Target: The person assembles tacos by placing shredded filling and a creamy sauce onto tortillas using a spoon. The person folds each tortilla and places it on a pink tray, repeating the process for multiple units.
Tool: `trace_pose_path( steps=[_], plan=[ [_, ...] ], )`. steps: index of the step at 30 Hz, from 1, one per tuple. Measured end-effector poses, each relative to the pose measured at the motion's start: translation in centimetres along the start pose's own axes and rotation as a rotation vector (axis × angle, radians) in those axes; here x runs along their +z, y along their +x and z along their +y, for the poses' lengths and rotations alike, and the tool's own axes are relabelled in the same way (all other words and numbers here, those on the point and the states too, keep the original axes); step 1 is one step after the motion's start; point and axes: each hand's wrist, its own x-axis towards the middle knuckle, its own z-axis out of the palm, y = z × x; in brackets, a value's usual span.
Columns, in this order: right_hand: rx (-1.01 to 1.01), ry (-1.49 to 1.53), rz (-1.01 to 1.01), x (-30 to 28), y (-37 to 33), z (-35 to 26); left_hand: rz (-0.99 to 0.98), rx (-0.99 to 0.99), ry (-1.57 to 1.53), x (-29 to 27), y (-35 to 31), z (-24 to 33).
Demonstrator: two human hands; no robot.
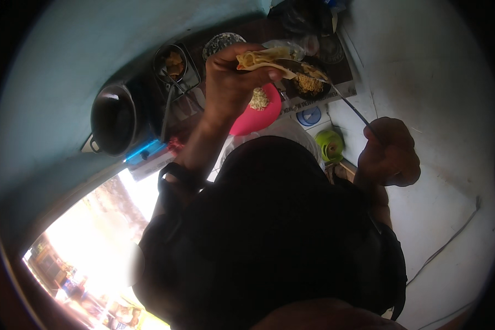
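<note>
Indoors, a slim metal spoon [354, 109] is slanted from the clenched right hand [389, 151] toward a folded yellow wrapper [263, 57] pinched by the left hand [230, 82].

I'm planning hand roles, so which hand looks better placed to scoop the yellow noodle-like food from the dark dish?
Probably the right hand: it grips the long utensil, whose far end appears near the noodle-like food. The left hand is occupied, holding the folded yellowish wrapper.
</note>
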Motion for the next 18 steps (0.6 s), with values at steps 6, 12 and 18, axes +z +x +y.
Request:
trace_pose_path(
  steps=[6, 12, 18],
  plan=[
    [-0.157, 0.086, 0.084, 0.5, -0.3, 0.4, 0.025, -0.005, 0.049, 0.2, 0.2, 0.4],
    [-0.054, -0.188, 0.224, 0.2, -0.2, 1.3, 0.025, -0.053, -0.182, 0.6, 0.4, 0.3],
    [0.141, 0.377, 0.510, 4.4, 0.3, 5.0, 0.018, -0.049, -0.049, 0.3, 0.8, 0.6]
  ],
)
